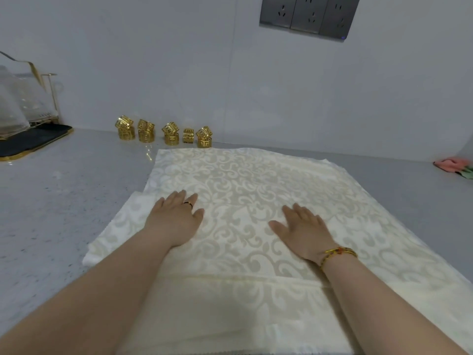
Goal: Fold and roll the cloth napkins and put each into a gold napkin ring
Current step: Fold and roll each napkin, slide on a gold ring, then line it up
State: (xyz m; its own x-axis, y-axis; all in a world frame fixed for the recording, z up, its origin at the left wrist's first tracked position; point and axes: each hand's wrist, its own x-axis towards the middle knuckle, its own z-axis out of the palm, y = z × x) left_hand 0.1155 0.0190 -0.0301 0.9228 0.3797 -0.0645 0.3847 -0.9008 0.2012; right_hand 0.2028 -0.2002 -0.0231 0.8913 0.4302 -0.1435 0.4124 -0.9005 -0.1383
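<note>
Left grip [176, 216]: it is lying flat on the napkin [256, 175] with the fingers straight and close together. It is clamping nothing and seems to be pressing the cloth smooth for a clean fold.
Right grip [303, 231]: it is resting flat alongside, fingers straight and slightly spread, also holding nothing.
Napkin: it is lying spread on the bench [51, 201] under both grips, reaching beyond the fingertips and back beneath the forearms.
Napkin rings [146, 134]: they are standing well beyond the left grip's fingertips by the wall, some sitting one on another. I'm guessing they are waiting clear of the cloth until a roll is ready.
Layers: paler edges are peeking out on the outer side of the left grip, so more cloth may be lying beneath. How many pieces, I cannot tell.
Cut off: the napkin's near edge is running out of view. The glass rack [23, 106], far out past the left grip, and the pink cloth [454, 166], far past the right, are only partly showing.
</note>
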